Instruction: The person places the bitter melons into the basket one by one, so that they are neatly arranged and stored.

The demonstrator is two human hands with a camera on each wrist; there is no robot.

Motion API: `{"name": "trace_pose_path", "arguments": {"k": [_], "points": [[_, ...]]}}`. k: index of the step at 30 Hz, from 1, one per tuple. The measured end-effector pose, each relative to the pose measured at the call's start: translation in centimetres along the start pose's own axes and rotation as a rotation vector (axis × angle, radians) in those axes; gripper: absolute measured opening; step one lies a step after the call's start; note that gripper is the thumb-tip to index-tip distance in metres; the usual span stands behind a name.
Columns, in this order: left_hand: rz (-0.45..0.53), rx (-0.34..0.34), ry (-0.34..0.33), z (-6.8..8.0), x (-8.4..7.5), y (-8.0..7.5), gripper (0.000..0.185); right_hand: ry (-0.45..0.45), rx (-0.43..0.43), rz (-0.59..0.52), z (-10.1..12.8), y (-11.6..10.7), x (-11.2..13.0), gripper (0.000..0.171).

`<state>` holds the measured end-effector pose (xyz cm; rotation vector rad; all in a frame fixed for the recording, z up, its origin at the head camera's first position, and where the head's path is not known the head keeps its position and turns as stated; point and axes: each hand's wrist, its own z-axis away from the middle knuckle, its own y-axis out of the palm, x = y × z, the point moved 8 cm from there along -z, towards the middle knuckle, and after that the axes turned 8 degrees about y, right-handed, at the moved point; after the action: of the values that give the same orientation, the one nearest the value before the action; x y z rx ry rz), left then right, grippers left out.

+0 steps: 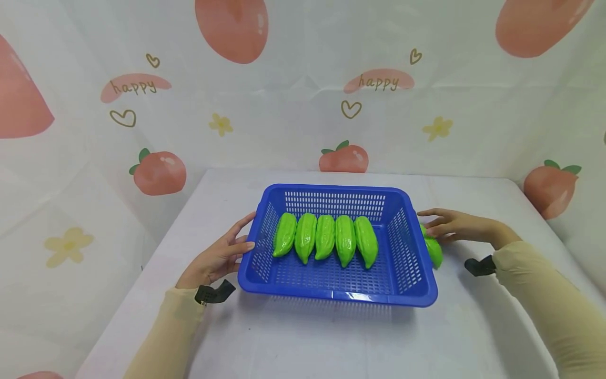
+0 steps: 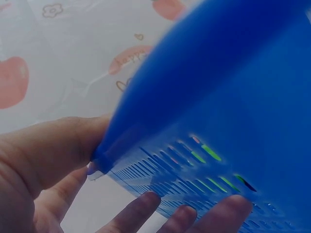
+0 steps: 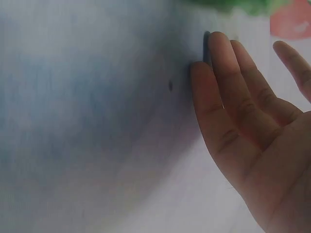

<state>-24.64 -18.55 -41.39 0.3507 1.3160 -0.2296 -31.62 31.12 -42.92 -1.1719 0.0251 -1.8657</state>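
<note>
The basket's right wall hides most of the sixth gourd. In the right wrist view it is perhaps just a green blur cut off at the top edge.

I see a blue slotted basket, bright green bitter gourds, and a white peach-printed backdrop.

You have one blue basket on the table, five green bitter gourds lined up inside it, and a sixth gourd lying just outside its right wall.
</note>
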Motion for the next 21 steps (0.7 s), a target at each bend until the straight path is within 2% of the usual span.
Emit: {"name": "trace_pose_path", "arguments": {"k": [5, 21], "points": [[-0.012, -0.005, 0.0, 0.0, 0.0, 0.0, 0.078, -0.014, 0.013, -0.015, -0.5, 0.6, 0.7, 0.076], [-0.009, -0.009, 0.0, 0.0, -0.1, 0.1, 0.078, 0.024, 0.06, 0.051, -1.6, 1.5, 1.5, 0.083]]}}
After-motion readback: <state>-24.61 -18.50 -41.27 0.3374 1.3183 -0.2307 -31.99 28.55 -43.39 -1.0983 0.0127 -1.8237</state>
